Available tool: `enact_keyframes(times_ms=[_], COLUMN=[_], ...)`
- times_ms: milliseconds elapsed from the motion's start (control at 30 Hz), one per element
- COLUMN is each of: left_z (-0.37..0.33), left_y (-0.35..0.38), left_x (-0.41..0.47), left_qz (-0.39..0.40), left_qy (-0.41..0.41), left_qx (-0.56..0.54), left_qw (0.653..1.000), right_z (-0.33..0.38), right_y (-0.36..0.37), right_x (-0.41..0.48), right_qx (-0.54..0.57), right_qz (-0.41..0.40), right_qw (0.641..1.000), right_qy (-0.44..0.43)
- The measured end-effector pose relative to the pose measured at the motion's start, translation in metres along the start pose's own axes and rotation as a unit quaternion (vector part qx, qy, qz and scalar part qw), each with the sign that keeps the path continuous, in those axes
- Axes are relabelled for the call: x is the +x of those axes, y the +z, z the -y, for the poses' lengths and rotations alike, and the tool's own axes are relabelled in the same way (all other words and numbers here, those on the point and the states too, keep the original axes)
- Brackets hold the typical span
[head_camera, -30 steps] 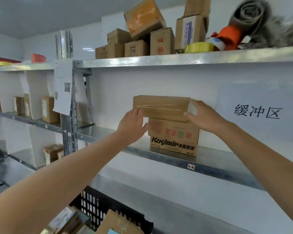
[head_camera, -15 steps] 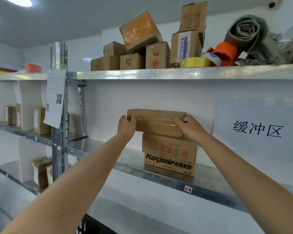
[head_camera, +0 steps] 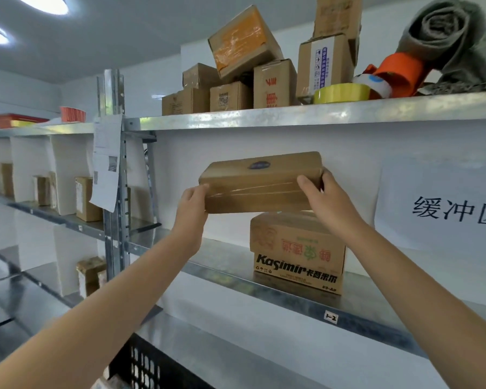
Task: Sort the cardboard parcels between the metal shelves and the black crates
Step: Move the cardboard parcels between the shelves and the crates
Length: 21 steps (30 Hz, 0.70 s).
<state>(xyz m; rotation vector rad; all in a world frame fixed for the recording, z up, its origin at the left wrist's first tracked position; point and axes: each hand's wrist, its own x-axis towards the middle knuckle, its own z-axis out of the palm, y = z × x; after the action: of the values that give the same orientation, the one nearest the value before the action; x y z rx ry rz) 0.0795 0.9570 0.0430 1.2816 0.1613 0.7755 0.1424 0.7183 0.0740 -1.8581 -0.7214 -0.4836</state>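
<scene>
Brown cardboard, flat oblong parcel (head_camera: 261, 183), wrapped all over in clear glossy tape, dark round sticker on top face.

Pos.: parcel is held up in front of the white back wall, between the two galvanised metal shelf levels, approx. level. Its right end is over the printed "Kasimir" cardboard carton (head_camera: 298, 251), which stands on the middle metal shelf (head_camera: 222, 256); its left end overhangs clear of that carton. Contact between parcel underside and carton top: cannot tell.

Hands: left hand (head_camera: 192, 203) grips the left short end, fingers curled round the lower corner. Right hand (head_camera: 324, 195) grips the right short end, thumb on the front face, fingers wrapped behind. Both are closed on the parcel, nothing else held.

Handling, est.: board looks stiff enough to keep shape when held by the ends; edges are rounded, so some give at the corners. Weight judged light to moderate, as it shows no sag. Tape film is likely slick, so a pinch on the faces may slide.

Rec.: keep the two-hand hold at the short ends, w/ fingers under the bottom edge and no squeezing mid-face.

Black slatted plastic crate (head_camera: 141, 366) sits below at the frame bottom. Contents: partly visible only.
</scene>
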Motion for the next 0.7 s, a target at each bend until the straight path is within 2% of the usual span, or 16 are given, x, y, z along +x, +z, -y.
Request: enact_keyframes(times_ms=[100,267,433,600,700], left_z=[-0.006,-0.002,0.02,0.041,0.037], left_y=[-0.042,-0.109,-0.185,-0.257,-0.295], left_x=[-0.028,-0.083,-0.142,-0.196,-0.22], left_qz=[-0.019,-0.103,-0.203,-0.233,-0.259], left_qy=[0.021,0.038,0.053,0.002,0.013], left_qx=[-0.059,-0.056,0.046,0.113,0.17], left_qw=[0.998,0.992,0.977,0.966,0.951], right_z=[0.013,0.021,0.008,0.002,0.016], right_y=[0.02,0.074,0.143,0.21,0.238], right_x=[-0.024,-0.067,-0.114,-0.157,-0.171], right_qx=[0.034,0.081,0.108,0.128,0.148], right_qz=[0.008,0.031,0.063,0.147,0.203], right_qw=[0.999,0.996,0.992,0.979,0.967], right_qy=[-0.013,0.011,0.014,0.055,0.045])
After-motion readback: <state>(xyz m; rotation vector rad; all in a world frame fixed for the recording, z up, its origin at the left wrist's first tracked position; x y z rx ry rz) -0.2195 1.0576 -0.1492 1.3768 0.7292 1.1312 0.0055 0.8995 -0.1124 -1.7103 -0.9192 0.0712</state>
